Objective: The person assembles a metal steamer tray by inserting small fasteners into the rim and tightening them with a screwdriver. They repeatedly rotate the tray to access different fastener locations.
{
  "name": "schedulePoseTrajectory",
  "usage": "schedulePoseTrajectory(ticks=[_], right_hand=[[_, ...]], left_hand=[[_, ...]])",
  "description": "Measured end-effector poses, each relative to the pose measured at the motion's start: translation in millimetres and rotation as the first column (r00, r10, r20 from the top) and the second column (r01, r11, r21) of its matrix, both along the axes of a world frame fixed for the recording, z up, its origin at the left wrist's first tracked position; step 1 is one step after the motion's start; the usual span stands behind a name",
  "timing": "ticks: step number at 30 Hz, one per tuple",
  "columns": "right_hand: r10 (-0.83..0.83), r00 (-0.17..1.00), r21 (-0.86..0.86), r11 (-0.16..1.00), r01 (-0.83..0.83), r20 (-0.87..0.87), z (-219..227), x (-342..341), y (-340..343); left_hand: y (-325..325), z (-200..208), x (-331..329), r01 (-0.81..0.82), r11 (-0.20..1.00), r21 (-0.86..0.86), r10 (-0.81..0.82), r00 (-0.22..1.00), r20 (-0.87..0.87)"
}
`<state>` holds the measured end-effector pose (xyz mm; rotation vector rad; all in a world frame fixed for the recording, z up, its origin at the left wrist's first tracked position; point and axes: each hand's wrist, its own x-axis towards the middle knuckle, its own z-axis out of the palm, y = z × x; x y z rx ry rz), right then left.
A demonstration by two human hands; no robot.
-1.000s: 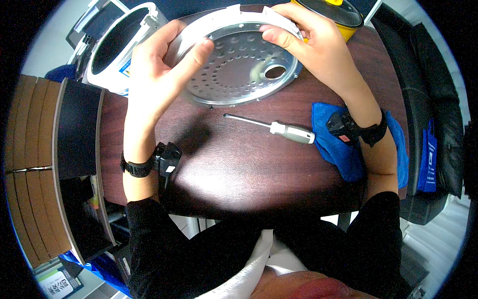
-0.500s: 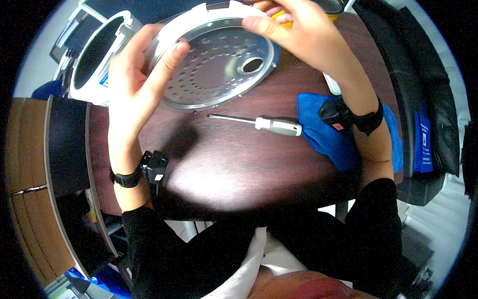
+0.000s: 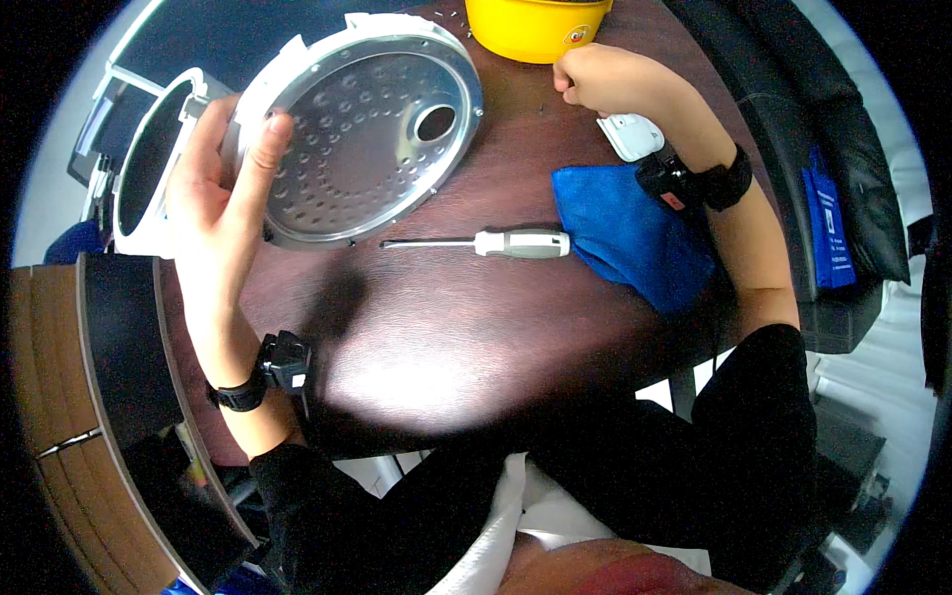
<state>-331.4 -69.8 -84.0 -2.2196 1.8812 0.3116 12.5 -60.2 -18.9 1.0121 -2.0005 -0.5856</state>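
My left hand (image 3: 223, 178) grips the left edge of a round white appliance lid (image 3: 297, 69), thumb over the rim. The lid is tilted so its dimpled metal inner plate (image 3: 337, 149) shows, with one larger round hole near the right side. My right hand (image 3: 610, 79) is closed with curled fingers, just below a yellow bowl (image 3: 531, 30) and apart from the lid; whatever it may hold is hidden. A screwdriver (image 3: 516, 244) with a grey and white handle lies on the table below the lid, its tip pointing left.
Behind my left hand stands a white round appliance body (image 3: 139, 213). A blue cloth (image 3: 630, 233) and a small white case (image 3: 632, 136) lie near my right forearm. Several tiny screws are scattered by the bowl. A wooden cabinet (image 3: 59, 367) stands left of the dark table (image 3: 476, 307).
My right hand has let go of the lid's far edge and moved right, its fingers curling. The lid, still in my left hand, appears further left in view.
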Motion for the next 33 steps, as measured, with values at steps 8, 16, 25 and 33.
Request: schedulePoseTrajectory(ticks=[8, 16, 25, 33], right_hand=[[-0.072, 0.994, 0.062, 0.996, 0.066, 0.086, -10.5, 7.5, -9.3], [-0.208, 0.978, 0.1, 0.974, 0.204, 0.029, -23.3, 22.3, -21.7], [-0.323, 0.935, 0.252, 0.926, 0.28, 0.148, -35.5, 9.2, -28.6], [-0.084, 0.967, 0.006, 0.996, 0.085, 0.242, -27.3, 1.3, -21.7]], left_hand=[[-0.2, -2.1, -0.8, 0.005, 1.0, -0.015, -0.005, 1.0, 0.005], [3.2, -3.4, -3.5, 0.023, 0.996, -0.081, -0.023, 1.0, 0.008], [4.3, -2.5, -6.3, 0.029, 0.99, -0.138, -0.023, 0.999, 0.041], [5.4, -2.1, -3.5, 0.028, 0.986, -0.167, -0.017, 0.998, 0.064]])
